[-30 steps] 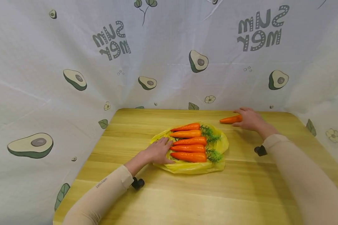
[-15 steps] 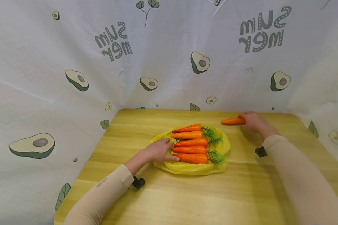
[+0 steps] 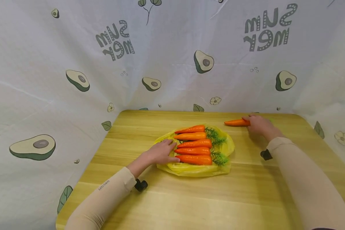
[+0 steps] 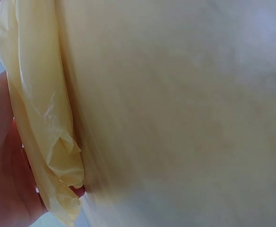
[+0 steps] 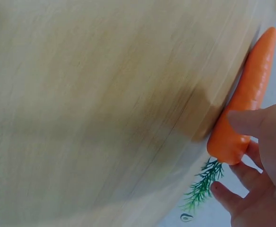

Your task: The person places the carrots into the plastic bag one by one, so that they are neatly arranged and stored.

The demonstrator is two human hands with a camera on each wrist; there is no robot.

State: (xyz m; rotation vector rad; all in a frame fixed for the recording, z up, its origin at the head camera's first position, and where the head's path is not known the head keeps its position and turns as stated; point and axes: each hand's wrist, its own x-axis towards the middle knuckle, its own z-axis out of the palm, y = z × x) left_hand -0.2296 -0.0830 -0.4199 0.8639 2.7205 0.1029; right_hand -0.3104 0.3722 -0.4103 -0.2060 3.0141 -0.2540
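Several orange carrots [image 3: 193, 143] with green tops lie side by side on a crumpled yellow plastic bag [image 3: 187, 171], tips pointing left. My left hand [image 3: 160, 152] rests at the bag's left edge, fingers and thumb spread beside the carrot tips. In the left wrist view a fold of the yellow bag [image 4: 41, 90] covers part of that hand [image 4: 5, 175]. Farther back on the right, my right hand [image 3: 259, 125] pinches a single carrot [image 3: 235, 122] near its thick end. The right wrist view has the thumb on this carrot [image 5: 251, 80], its green top [image 5: 204, 187] hanging past the fingers.
A pale wooden table [image 3: 195, 204] with rounded far corners bears everything. Behind it and along both sides hangs a white curtain [image 3: 172, 57] printed with avocados. The single carrot lies close to the table's far edge.
The right hand has come down behind the single carrot and now grips its thick end; the carrot has hardly moved. The left thumb has shifted slightly along the nearest carrot's tip.
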